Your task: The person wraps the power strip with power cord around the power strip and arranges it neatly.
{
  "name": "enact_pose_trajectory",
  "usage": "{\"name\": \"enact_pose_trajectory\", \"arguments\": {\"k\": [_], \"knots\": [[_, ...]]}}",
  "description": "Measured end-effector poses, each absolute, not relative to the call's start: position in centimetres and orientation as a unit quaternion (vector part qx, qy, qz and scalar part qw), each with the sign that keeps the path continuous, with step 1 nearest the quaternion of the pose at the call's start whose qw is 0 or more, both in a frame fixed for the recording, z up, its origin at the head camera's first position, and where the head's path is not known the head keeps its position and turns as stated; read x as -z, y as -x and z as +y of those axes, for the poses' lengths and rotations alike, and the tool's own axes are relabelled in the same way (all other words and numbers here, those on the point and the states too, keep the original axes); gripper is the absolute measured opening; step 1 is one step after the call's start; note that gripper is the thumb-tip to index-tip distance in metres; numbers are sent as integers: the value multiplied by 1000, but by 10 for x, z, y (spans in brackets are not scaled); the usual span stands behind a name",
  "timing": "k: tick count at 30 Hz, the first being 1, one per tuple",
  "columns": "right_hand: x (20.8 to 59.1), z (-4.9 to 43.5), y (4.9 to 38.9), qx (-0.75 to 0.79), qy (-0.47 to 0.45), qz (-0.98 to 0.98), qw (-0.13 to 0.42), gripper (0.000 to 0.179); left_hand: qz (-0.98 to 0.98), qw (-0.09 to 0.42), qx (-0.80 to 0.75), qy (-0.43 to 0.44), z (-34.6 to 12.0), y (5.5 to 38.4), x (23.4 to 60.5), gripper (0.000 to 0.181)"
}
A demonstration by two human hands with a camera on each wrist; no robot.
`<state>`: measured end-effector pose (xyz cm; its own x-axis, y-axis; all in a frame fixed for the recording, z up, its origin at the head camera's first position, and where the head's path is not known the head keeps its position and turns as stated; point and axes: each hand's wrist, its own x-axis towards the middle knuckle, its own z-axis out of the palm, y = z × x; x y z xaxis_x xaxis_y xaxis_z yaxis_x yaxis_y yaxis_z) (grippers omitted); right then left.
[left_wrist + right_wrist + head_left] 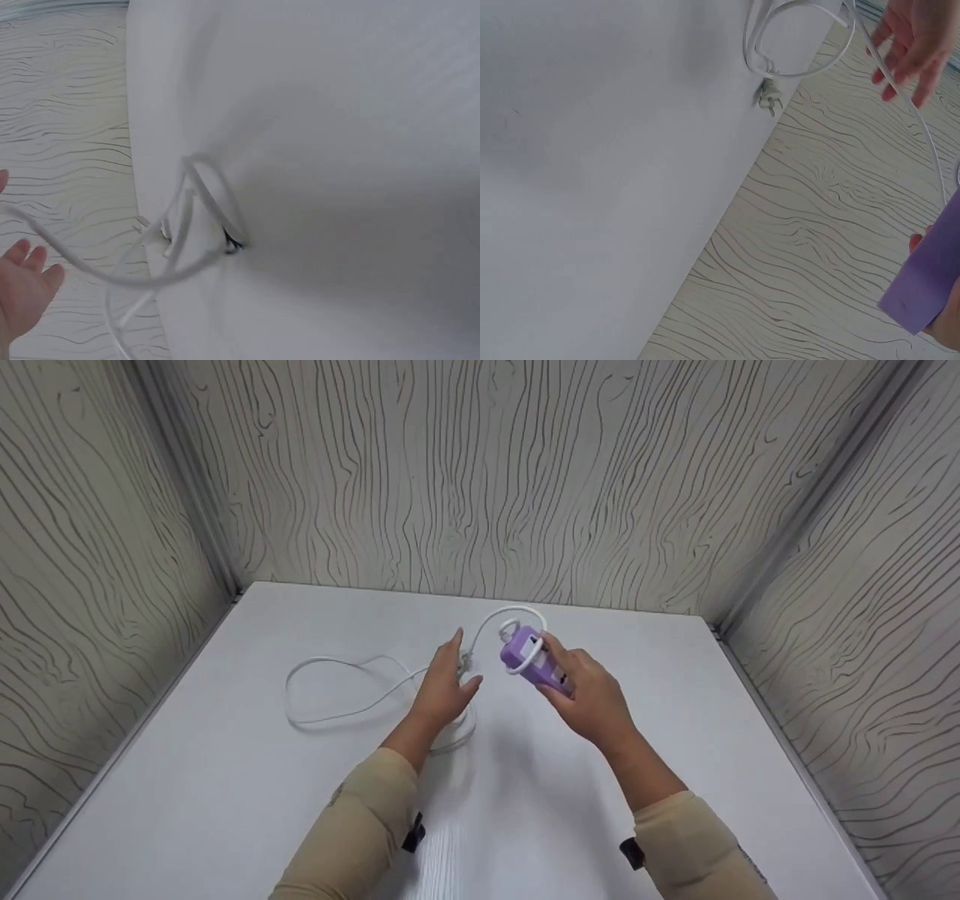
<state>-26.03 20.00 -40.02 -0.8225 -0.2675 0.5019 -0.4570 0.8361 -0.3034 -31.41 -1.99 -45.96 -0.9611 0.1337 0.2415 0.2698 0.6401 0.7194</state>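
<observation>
My right hand (596, 697) grips a purple power strip (529, 656) above the table, its outlet face partly covered by my fingers. A turn of white cord (517, 607) loops around the strip's far end and runs left. My left hand (442, 686) is held beside the cord with fingers extended and thumb apart. In the right wrist view, the cord passes across the left hand (915, 52), whose fingers are spread. A pronged plug (771, 96) hangs at the coiled cord there. The left wrist view shows loops of cord (142, 281) near that hand.
On the white table (225, 810), a wide loop of the cord (300, 720) lies to the left, with more turns under my left hand. Wood-grain patterned panels (450, 472) enclose the table at the back and both sides.
</observation>
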Motion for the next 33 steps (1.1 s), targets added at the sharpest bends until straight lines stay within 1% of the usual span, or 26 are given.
{"name": "enact_pose_trajectory", "arguments": {"k": [3,6,11,13,16,21,28,31,33], "knots": [[400,192,256,-208,-206,-933,211,67,-894,145,401,138,-13,315,448,77],[400,187,253,-209,-212,-934,197,67,-881,190,404,158,-8,315,440,69],[400,185,251,-211,-212,-936,187,69,-860,211,442,143,-6,315,438,46],[399,185,251,-211,-206,-937,185,71,-862,207,445,127,-7,315,441,37],[399,187,252,-223,-194,-937,187,71,-871,198,439,99,-9,317,447,26],[401,190,254,-222,-191,-936,193,60,-871,167,457,64,-15,319,458,14],[408,188,253,-240,-201,-938,150,60,-879,113,458,72,-12,316,465,13],[407,187,251,-258,-217,-932,132,60,-894,111,424,92,-9,312,466,14],[407,186,251,-267,-233,-928,117,60,-903,124,396,109,-7,308,466,14]]}}
